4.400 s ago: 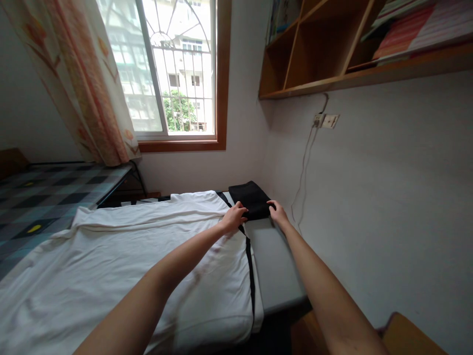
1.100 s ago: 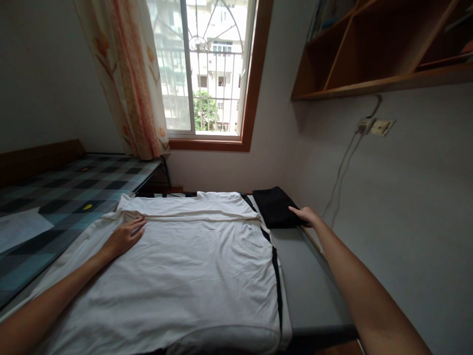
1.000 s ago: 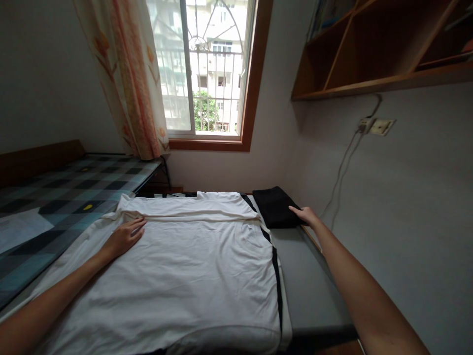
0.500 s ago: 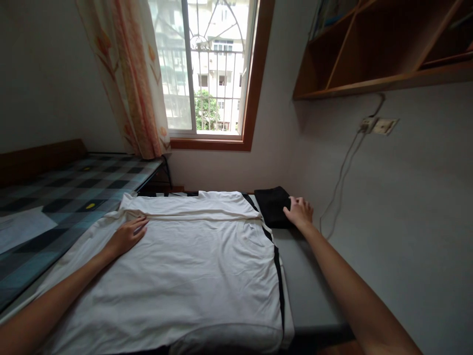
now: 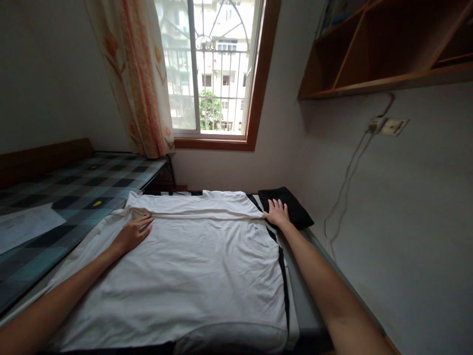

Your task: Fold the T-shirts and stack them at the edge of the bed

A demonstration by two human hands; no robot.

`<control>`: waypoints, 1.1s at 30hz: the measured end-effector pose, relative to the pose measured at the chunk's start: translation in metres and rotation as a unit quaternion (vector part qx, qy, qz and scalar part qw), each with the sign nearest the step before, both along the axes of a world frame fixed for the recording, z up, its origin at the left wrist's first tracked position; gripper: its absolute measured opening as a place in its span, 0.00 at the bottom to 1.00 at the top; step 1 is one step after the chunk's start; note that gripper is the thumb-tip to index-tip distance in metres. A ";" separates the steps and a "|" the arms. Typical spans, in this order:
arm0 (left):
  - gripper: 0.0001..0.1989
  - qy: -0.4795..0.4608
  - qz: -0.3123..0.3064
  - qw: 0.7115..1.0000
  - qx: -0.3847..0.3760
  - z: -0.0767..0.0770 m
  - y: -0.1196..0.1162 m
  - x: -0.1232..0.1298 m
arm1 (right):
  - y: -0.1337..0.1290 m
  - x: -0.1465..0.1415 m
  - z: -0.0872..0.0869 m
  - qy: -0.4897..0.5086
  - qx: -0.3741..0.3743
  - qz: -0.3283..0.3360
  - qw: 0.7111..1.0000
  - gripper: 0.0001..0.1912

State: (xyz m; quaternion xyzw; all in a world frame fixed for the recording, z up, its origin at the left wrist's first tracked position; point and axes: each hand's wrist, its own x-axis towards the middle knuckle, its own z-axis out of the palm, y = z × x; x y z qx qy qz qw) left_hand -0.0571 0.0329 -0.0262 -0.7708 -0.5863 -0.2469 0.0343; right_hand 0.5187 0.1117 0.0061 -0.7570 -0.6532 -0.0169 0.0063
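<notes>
A white T-shirt [image 5: 207, 266] lies spread out, with a raised fold running across its far part. Near the left end of that fold, my left hand [image 5: 133, 233] rests on the fabric with its fingers stretched out. My right hand [image 5: 278, 213] has its fingers spread over a folded black cloth [image 5: 300, 212] at the far right. Its thumb reaches the right edge of the shirt, by the end of the fold. A black band of fabric [image 5: 283, 268] shows along the shirt's right side, and a grey patch [image 5: 232, 337] shows at the near edge.
The shirt lies on a grey surface [image 5: 305, 301] against the right wall. To the left is a bed with a checked cover [image 5: 121, 172] and a sheet of paper [image 5: 29, 227]. Wooden shelves [image 5: 391, 81] and hanging cables [image 5: 347, 180] are on the right wall.
My right hand has moved left from the black cloth's right edge to the shirt's edge, its fingers now spread. My left hand stays on the shirt. The view has shifted slightly.
</notes>
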 end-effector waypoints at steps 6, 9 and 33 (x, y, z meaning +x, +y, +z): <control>0.31 -0.003 0.004 1.000 -0.007 0.002 -0.002 0.003 | -0.001 0.004 0.002 0.010 -0.006 0.005 1.000 0.37; 0.32 -0.001 0.004 1.000 -0.009 0.003 -0.002 0.003 | -0.003 0.003 0.003 0.013 -0.004 0.006 1.000 0.37; 0.30 -0.014 0.006 1.000 -0.010 0.000 -0.001 0.002 | -0.016 -0.012 0.028 -0.123 -0.037 0.016 0.992 0.31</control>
